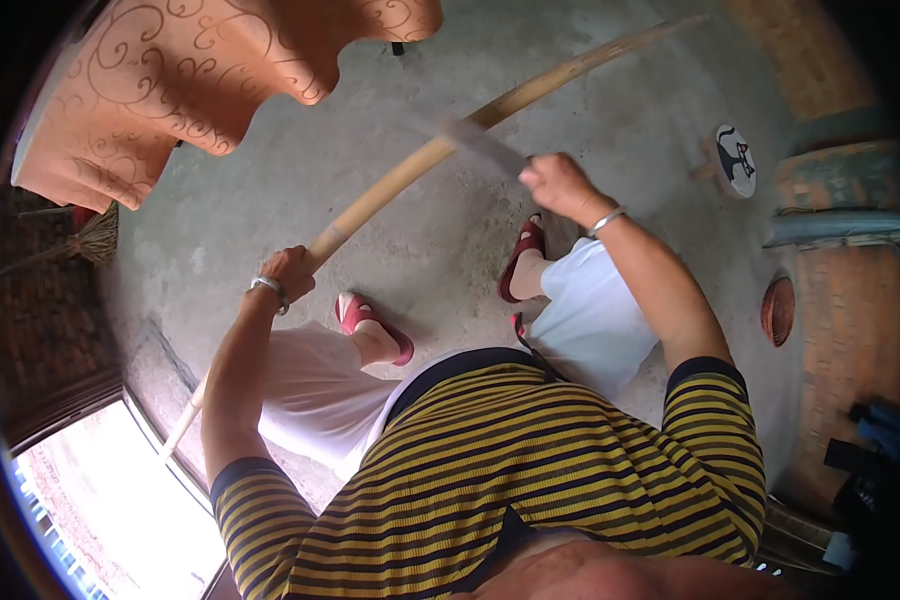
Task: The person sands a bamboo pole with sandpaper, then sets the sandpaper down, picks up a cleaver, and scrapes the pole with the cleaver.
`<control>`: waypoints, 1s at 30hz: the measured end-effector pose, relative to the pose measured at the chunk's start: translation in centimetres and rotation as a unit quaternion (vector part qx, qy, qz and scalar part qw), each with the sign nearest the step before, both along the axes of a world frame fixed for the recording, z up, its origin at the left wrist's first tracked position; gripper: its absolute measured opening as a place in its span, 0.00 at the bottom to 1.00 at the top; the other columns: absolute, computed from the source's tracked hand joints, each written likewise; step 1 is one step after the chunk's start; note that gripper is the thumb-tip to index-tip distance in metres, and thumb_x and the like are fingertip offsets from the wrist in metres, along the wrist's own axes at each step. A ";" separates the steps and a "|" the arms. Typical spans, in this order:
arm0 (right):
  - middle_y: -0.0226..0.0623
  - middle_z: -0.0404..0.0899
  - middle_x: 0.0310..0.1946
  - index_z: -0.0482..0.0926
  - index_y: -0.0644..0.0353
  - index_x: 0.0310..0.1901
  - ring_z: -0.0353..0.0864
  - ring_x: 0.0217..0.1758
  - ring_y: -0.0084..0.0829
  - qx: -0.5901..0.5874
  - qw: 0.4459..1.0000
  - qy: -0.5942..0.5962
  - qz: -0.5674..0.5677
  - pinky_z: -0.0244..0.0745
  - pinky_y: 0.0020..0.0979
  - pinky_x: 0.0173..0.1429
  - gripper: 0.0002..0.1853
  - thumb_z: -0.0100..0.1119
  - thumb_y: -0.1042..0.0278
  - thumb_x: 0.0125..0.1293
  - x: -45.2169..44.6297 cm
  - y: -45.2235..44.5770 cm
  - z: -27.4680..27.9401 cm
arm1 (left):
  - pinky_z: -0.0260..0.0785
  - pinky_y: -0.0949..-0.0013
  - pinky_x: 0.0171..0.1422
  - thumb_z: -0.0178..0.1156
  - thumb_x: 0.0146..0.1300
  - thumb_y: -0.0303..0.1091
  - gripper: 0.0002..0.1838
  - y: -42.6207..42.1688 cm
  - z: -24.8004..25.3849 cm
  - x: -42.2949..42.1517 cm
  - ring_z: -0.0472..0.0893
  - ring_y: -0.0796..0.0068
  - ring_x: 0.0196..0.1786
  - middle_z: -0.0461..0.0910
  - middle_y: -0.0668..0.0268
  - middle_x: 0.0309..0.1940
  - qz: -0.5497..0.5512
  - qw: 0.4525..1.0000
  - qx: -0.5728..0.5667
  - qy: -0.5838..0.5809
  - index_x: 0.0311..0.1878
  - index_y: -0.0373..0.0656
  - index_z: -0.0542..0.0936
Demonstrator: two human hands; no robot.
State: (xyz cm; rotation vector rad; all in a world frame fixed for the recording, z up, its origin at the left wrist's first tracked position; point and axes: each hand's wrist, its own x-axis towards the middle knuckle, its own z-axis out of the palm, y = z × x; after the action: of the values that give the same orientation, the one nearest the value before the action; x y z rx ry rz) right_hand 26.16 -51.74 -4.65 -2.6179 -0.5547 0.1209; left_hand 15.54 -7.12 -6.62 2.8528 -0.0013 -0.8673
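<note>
Fingers of the left hand (288, 273), head view, wrap around a long pole (390, 193), which runs forward and rightward from this grip and reappears behind it, past the left forearm (232, 385). Fingers of the right hand (562, 188) grasp the near end of a motion-blurred blade (485, 148); it projects forward-left from them across the pole, though whether the two touch cannot be told. The left grip probably steadies the pole well apart from the blade, while the right leaves most of the blade's length free. Red sandals (402, 345) stand apart between the two sets of fingers and nearer the body, presumably for balance. Container: a woven basket (777, 312), well to the right of the right fingers; its contents cannot be made out. A cloth-draped surface (220, 60) lies ahead of the left fingers.
</note>
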 end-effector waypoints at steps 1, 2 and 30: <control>0.56 0.77 0.26 0.78 0.65 0.24 0.78 0.34 0.54 0.001 0.997 0.033 -0.073 0.73 0.46 0.40 0.12 0.56 0.64 0.54 1.1 -0.8 0.4 | 0.71 0.54 0.47 0.59 0.45 0.32 0.16 0.0 -0.1 0.1 0.79 0.48 0.44 0.80 0.51 0.36 -0.002 1.000 -0.004 -0.002 0.40 0.39 0.76; 0.57 0.77 0.26 0.79 0.66 0.26 0.79 0.35 0.53 0.028 0.987 0.038 -0.151 0.73 0.46 0.39 0.12 0.56 0.64 0.54 2.3 -2.1 0.7 | 0.72 0.54 0.47 0.59 0.45 0.33 0.16 0.2 -0.5 -0.1 0.79 0.48 0.44 0.80 0.50 0.36 -0.002 1.000 -0.003 -0.014 0.40 0.39 0.76; 0.53 0.79 0.24 0.79 0.67 0.26 0.81 0.29 0.46 0.064 0.978 0.120 -0.158 0.74 0.42 0.37 0.18 0.59 0.55 0.56 2.5 -3.4 0.5 | 0.73 0.58 0.42 0.63 0.40 0.31 0.15 -0.6 -1.2 0.6 0.81 0.51 0.37 0.81 0.51 0.31 0.039 0.995 -0.095 0.011 0.35 0.39 0.79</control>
State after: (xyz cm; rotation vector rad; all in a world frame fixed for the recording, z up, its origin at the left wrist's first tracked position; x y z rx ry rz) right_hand 28.69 -55.11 -4.19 -2.4817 -0.0574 0.2848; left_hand 16.15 -7.70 -7.80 2.6485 0.0299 -0.8351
